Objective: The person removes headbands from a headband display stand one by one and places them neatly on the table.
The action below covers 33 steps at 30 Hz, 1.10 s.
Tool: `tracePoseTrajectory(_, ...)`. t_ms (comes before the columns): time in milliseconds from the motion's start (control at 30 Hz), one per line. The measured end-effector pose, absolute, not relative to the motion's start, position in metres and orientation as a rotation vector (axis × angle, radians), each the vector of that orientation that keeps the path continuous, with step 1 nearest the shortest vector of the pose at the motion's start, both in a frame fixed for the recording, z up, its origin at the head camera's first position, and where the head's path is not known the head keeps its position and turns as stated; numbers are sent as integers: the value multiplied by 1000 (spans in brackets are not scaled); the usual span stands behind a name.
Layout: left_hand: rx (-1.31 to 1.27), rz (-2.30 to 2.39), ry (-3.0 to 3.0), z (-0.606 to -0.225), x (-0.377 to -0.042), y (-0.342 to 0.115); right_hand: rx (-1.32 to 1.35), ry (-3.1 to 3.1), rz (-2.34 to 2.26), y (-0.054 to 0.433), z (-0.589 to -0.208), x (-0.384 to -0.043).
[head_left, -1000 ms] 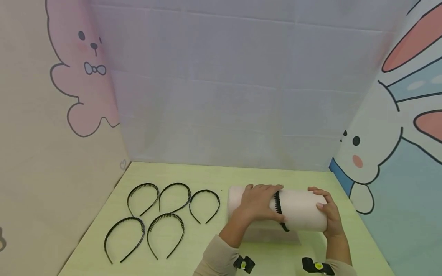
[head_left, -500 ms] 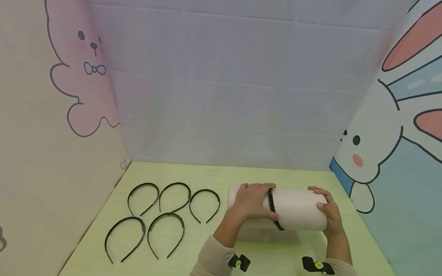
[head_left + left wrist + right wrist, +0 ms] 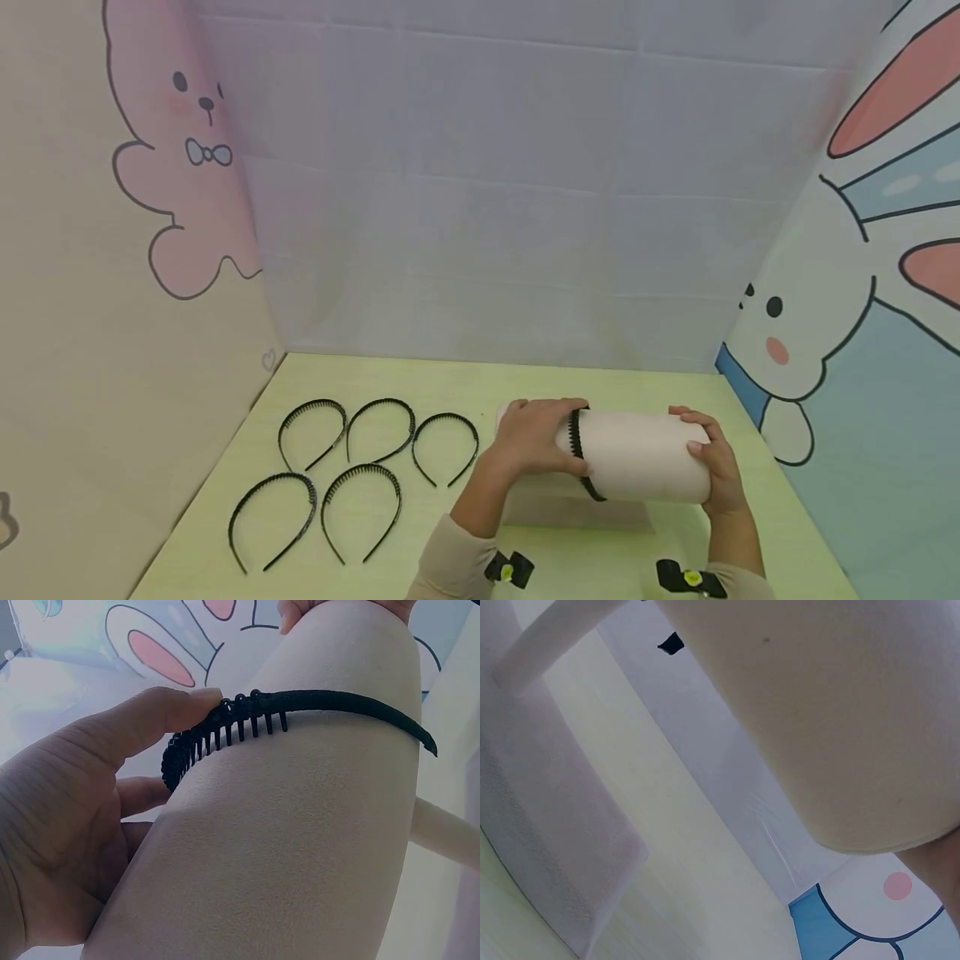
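Observation:
A white padded display roll [image 3: 645, 458] lies sideways on a post [image 3: 555, 645] above its flat base [image 3: 577, 514]. A black toothed headband [image 3: 322, 700] straddles the roll, its open ends toward the front underside. My left hand [image 3: 534, 437] grips the headband's edge, thumb low in front and fingers over the top. In the left wrist view, the thumb of the left hand [image 3: 82, 765] presses the band where its teeth start. My right hand [image 3: 722, 471] holds the roll's right end, fingers over the top and thumb on the end face. The roll's left end is mostly hidden behind my left hand.
Several black headbands lie in two rows on the left of the pale table [image 3: 450, 542], among them one nearest the roll, a small headband [image 3: 444, 415]. A white wall [image 3: 480, 250] stands behind, with cartoon-printed walls at both sides.
My left hand has slid the headband leftward along the roll, from near its middle toward the left end. The right hand stays at the right end. The loose headbands have not moved.

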<state>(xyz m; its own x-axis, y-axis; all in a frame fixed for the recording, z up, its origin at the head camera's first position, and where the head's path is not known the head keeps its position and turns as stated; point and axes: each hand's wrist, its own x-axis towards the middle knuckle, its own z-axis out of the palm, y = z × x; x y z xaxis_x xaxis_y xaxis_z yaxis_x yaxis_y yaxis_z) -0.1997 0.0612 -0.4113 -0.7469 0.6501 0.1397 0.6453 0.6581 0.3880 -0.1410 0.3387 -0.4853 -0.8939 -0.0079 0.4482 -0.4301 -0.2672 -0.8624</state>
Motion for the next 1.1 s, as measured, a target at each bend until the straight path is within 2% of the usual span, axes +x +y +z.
tracePoseTrajectory(433,1039,779,2813,-410,-203,41,545,-1696,2216,337,-487,-143)
tracePoseTrajectory(1100,1189,1040,2755,-435,-212,20,580,-1675,2252,340,-488,-142)
